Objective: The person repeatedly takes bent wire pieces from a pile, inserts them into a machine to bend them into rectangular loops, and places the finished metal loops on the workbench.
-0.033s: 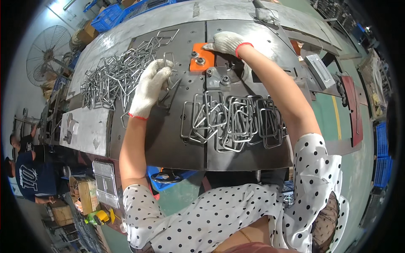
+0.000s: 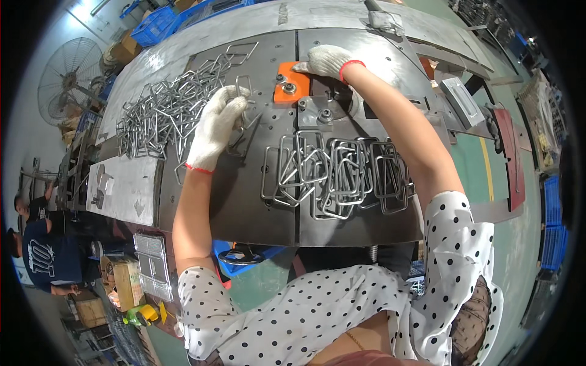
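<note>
My left hand (image 2: pixel 215 125), in a white knit glove with a red cuff, pinches a bent steel wire frame (image 2: pixel 243 83) beside the large heap of wire frames (image 2: pixel 177 100) at the left. The lower part of that frame is partly hidden by the fingers. My right hand (image 2: pixel 329 62), gloved the same way, is over the steel plate beside an orange block (image 2: pixel 287 91) with bolts. Its thumb side touches the block's right edge, while its other fingers are mostly hidden. Just below sits a bolted metal clamp block (image 2: pixel 317 113).
A second pile of rectangular wire frames (image 2: pixel 339 174) lies near the table's front edge. A flat pale plate (image 2: pixel 125 190) lies at left. A grey box (image 2: pixel 462 102) is at right. Beyond stand a large fan (image 2: pixel 72 79) and blue crates (image 2: pixel 155 25); two people are at far left.
</note>
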Available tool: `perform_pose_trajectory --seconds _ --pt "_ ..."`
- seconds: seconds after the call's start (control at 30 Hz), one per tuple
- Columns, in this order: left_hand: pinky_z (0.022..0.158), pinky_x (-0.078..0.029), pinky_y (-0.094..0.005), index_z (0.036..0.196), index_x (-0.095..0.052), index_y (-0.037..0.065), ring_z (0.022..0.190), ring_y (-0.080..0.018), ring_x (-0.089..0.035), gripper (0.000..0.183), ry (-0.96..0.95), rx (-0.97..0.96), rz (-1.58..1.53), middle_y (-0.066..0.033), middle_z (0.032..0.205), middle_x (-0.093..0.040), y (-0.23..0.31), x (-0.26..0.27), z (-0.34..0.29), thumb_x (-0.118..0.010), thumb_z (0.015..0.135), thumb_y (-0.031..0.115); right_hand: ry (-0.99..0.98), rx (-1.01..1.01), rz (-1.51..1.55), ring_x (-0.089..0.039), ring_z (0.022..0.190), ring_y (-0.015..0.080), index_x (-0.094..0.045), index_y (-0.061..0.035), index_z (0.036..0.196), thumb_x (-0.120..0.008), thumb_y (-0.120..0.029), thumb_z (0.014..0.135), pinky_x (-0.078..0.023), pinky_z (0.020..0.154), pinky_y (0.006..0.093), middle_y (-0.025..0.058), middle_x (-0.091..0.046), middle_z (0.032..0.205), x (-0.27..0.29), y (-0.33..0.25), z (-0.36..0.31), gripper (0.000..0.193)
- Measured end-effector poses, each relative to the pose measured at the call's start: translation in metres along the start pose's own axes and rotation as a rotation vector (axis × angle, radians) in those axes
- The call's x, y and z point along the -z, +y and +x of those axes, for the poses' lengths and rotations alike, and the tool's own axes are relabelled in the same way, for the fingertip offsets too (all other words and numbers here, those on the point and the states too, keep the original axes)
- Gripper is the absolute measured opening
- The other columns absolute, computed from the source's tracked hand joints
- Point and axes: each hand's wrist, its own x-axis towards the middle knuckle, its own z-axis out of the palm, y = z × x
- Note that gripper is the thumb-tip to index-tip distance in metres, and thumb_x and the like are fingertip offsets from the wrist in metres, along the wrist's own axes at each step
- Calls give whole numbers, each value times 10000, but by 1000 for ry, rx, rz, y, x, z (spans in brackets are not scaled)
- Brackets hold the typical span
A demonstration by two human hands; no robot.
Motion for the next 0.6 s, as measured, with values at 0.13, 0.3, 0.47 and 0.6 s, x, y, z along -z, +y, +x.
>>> perform_pose_trajectory --seconds 0.13,0.3,0.47,0.6 --pt "641 -367 -221 1219 -693 66 704 -36 -450 245 19 -20 7 72 851 -552 -1 3 -5 -620 1024 196 -78 -15 28 -678 1209 394 -782 -71 1195 -491 -728 993 -515 1055 466 194 -740 1265 7 -12 3 746" --pt "648 -436 -239 1243 -688 57 708 -48 -499 283 24 -7 49 58 810 -567 -8 10 -5 -646 1022 228 -42 -57 55 -683 1197 397 -795 -58 1153 -523 -755 964 -519 1051 475 204 -751 1221 0 -17 11 772" --pt "650 -445 -237 1235 -682 54 715 -46 -510 269 -21 -30 -29 51 848 -590 -2 -6 2 -643 1025 218 92 -49 38 -723 1061 411 -797 3 995 -556 -780 938 -563 952 463 228 -766 1061 -24 30 17 821" --pt "664 -454 -235 1245 -680 63 723 -45 -514 263 -13 39 -43 51 887 -611 -19 11 -1 -639 1028 206 189 88 332 -723 878 431 -756 28 896 -555 -761 956 -569 845 489 230 -735 857 4 -7 -5 816"
